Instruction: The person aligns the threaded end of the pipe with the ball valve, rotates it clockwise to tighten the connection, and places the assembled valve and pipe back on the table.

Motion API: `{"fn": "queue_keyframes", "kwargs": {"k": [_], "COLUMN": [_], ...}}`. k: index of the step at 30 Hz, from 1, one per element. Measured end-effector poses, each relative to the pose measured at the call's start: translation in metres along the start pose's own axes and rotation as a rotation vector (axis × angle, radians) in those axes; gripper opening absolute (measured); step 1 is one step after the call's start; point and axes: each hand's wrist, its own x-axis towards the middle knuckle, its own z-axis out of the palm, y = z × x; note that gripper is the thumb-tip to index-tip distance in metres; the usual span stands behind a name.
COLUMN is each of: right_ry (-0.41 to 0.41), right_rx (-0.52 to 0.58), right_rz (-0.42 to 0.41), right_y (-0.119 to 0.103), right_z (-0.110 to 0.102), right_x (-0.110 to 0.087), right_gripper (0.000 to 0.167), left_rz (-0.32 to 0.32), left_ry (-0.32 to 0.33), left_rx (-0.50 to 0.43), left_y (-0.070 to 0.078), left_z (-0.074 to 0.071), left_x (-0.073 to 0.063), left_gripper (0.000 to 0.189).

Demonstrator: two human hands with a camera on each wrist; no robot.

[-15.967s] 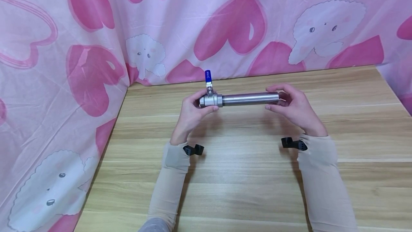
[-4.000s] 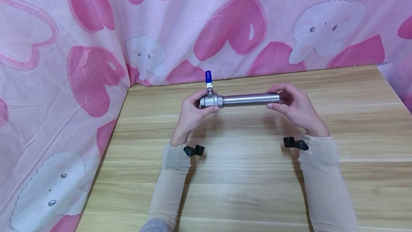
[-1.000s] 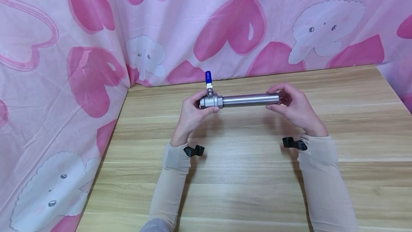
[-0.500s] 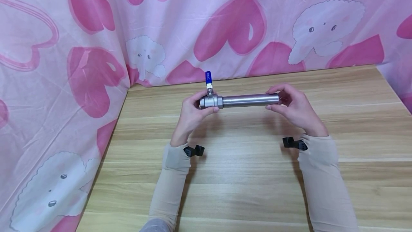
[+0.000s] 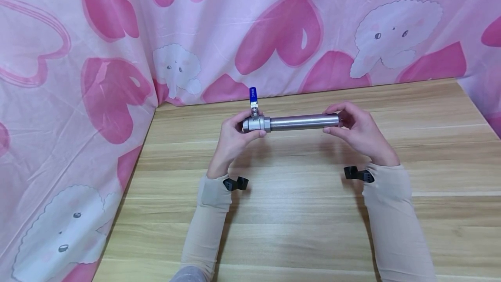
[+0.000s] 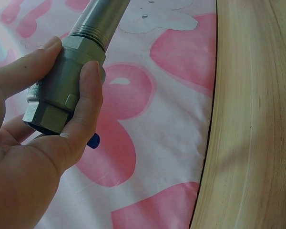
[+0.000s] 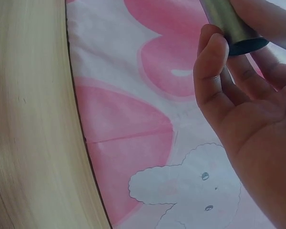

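Observation:
A silver ball valve (image 5: 256,123) with a blue lever handle (image 5: 253,95) sits joined to a straight steel pipe (image 5: 305,122). My left hand (image 5: 232,139) grips the valve body between thumb and fingers, with the lever pointing away from me. At the pipe's other end, my right hand (image 5: 358,129) holds the tip between thumb and fingers. The left wrist view shows a few bare threads on the pipe (image 6: 99,21) where it enters the valve's hex end. In the right wrist view, fingers curl round the pipe's end (image 7: 233,28). Pipe and valve lie level across both hands, above the table.
A wood-grain table (image 5: 293,229) spreads beneath the hands. Pink cloth (image 5: 219,25) printed with hearts and white animals hangs along its back and left edges. A black wrist mount (image 5: 236,183) sits on the left sleeve and another black mount (image 5: 359,174) on the right.
Hands, valve and pipe keep nearly the same place and pose in all the head frames. Only tiny shifts of the view show.

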Motion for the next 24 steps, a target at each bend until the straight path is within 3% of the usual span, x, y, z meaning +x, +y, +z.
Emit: {"fn": "queue_keyframes", "kwargs": {"k": [12, 24], "right_ry": [-0.005, -0.018], "right_rx": [-0.03, -0.052], "right_rz": [0.067, 0.063], "right_y": [0.0012, 0.0017], "right_z": [-0.0016, -0.0019], "right_x": [-0.0008, -0.0015], "right_gripper": [0.036, 0.03], "left_rz": [-0.001, 0.012], "left_ry": [0.008, 0.002], "left_rx": [-0.006, -0.01], "left_y": [0.0, -0.0004], "left_z": [-0.0001, -0.0003], "left_x": [0.0001, -0.0002], "left_gripper": [0.056, 0.056]}}
